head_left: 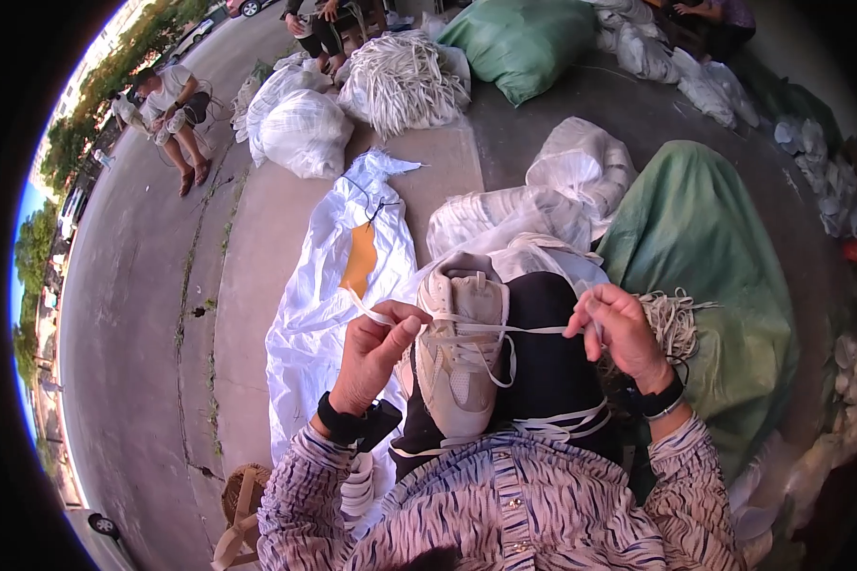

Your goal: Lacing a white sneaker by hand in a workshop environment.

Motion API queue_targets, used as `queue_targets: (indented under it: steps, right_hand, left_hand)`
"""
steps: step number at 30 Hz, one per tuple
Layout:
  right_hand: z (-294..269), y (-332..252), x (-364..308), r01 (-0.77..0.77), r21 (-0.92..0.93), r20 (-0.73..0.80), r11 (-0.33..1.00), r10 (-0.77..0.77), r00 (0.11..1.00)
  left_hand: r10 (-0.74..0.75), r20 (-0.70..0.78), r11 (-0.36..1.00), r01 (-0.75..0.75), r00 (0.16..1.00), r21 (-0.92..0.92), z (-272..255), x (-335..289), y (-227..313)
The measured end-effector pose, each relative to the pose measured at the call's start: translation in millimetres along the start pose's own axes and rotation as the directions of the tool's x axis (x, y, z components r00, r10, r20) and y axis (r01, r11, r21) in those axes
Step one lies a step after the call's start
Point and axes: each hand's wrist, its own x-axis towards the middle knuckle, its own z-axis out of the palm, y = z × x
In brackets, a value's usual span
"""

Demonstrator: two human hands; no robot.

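Beige shoe (459, 381) on black-clad lap (554, 381); L hand (379, 354) pinches white lace (535, 330), R hand (624, 330) grips another length, 1 strand near-taut. Risk: uneven tug could drag lace lopsided or tip shoe, b/c neither hand seems to brace it.

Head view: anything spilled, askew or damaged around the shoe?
Nothing plainly damaged. The bunch of laces beside the right hand, by the nearer green sack, looks untidy: its strands splay out loosely. The shoe seems intact where it shows.
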Motion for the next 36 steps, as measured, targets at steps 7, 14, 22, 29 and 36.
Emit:
queue_targets:
  steps: [7, 14, 22, 29, 36]
  right_hand:
    - [78.0, 0.2, -4.3, 0.214, -0.687, 0.342, 0.694, 0.048, 0.939]
    - [81.3, 1.3, -1.8, 0.170, -0.738, 0.336, 0.653, 0.138, 0.932]
    - [61.8, 0.3, 1.1, -0.033, -0.527, 0.312, 0.849, 0.230, 0.922]
    - [61.0, 0.2, 10.6, -0.079, -0.537, 0.374, 0.840, 0.321, 0.870]
    - [54.4, 6.4, 11.5, -0.055, -0.406, 0.414, 0.912, 0.237, 0.879]
  left_hand:
    - [0.320, 0.061, 0.735, -0.289, 0.945, 0.614, 17.1, -7.0, -8.9]
    - [-0.002, -0.133, 0.992, -0.015, 0.991, -0.128, 36.8, 11.0, -37.3]
    - [0.049, -0.134, 0.997, -0.057, 0.990, -0.059, 27.2, 11.8, -54.0]
    - [0.008, -0.066, 0.958, -0.026, 0.998, -0.286, 26.1, 17.5, -44.8]
    - [-0.063, -0.147, 0.960, 0.019, 0.987, -0.279, 37.2, 10.6, -40.7]
